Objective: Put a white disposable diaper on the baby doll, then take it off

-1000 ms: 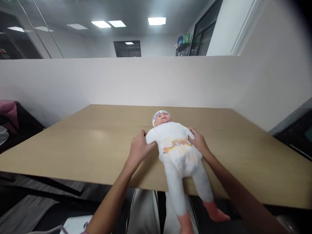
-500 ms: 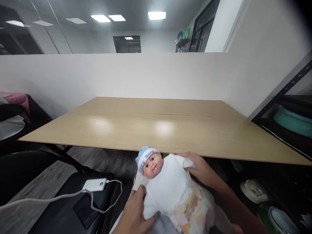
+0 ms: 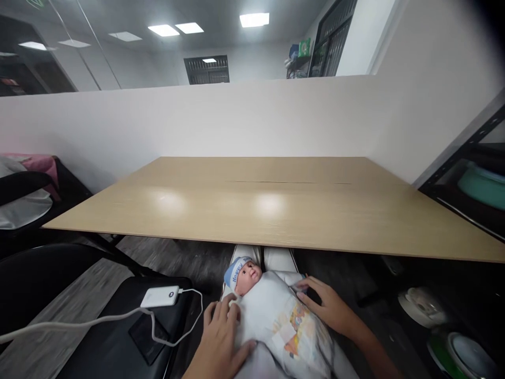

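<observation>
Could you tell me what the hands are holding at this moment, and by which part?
The baby doll: the left hand grips its torso beside one arm, and the right hand holds the other upper arm.

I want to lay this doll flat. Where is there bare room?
The table is bare wood from its near edge to the white wall. Crowded lower down: left hand and right hand on the doll, power bank and cable on the black chair.
</observation>
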`<control>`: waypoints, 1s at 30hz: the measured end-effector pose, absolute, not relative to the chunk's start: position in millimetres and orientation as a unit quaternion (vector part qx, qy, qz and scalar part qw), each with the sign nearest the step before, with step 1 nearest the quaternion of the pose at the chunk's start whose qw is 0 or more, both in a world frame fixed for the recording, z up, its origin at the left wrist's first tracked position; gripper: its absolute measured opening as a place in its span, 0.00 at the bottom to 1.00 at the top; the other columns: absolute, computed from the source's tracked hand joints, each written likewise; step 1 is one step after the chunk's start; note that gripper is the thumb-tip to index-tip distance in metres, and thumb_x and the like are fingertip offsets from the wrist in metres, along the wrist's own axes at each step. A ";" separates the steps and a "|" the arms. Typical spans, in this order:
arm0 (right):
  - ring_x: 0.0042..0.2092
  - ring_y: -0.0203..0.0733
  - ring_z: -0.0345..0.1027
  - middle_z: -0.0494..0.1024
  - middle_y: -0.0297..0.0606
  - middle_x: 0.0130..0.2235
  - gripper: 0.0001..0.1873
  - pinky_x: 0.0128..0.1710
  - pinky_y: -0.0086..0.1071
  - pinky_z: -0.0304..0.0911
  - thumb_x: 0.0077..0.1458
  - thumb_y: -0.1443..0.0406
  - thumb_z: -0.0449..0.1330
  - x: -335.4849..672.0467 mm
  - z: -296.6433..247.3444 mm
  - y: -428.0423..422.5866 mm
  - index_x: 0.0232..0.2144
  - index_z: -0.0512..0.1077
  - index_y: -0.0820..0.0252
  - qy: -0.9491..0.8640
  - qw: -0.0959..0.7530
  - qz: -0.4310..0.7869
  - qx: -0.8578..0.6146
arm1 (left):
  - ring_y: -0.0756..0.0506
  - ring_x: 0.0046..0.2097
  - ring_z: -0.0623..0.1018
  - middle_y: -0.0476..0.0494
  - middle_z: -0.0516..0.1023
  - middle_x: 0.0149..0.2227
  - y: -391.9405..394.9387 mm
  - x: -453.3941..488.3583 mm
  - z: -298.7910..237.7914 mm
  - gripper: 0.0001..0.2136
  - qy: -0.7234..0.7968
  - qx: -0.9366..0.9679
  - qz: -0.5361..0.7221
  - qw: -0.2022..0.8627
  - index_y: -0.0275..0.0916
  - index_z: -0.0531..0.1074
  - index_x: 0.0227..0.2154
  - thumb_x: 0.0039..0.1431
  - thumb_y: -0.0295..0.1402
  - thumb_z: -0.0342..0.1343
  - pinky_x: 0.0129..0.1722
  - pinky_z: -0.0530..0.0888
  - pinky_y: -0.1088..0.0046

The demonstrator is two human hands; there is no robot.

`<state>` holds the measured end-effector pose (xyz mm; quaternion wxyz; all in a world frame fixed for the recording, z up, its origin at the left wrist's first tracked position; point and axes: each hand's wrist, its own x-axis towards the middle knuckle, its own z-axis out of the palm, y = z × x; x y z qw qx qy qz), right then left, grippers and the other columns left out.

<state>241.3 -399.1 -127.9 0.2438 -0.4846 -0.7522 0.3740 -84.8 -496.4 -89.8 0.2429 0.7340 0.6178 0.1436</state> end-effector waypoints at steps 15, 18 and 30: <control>0.39 0.47 0.73 0.78 0.40 0.36 0.20 0.43 0.39 0.69 0.69 0.53 0.52 245.8 -154.3 -400.8 0.33 0.77 0.56 -0.750 0.263 0.265 -0.547 | 0.42 0.55 0.70 0.52 0.77 0.53 -451.5 -13.2 -89.4 0.11 0.392 0.804 0.230 0.382 0.51 0.77 0.44 0.60 0.40 0.68 0.59 0.60 0.63; 0.43 0.48 0.74 0.79 0.41 0.40 0.17 0.47 0.41 0.69 0.69 0.54 0.53 241.8 -145.2 -391.1 0.39 0.78 0.54 -0.752 0.284 0.255 -0.537 | 0.43 0.55 0.71 0.52 0.78 0.51 -452.7 -13.9 -90.6 0.10 0.401 0.785 0.248 0.403 0.49 0.78 0.42 0.59 0.40 0.69 0.58 0.60 0.64; 0.39 0.44 0.70 0.76 0.36 0.35 0.17 0.42 0.35 0.63 0.71 0.55 0.52 216.4 -98.5 -432.1 0.33 0.73 0.54 -0.813 0.175 0.340 -0.438 | 0.44 0.49 0.75 0.46 0.81 0.42 -464.3 -51.2 -68.5 0.11 0.377 0.771 0.229 0.459 0.43 0.79 0.39 0.64 0.45 0.63 0.54 0.68 0.68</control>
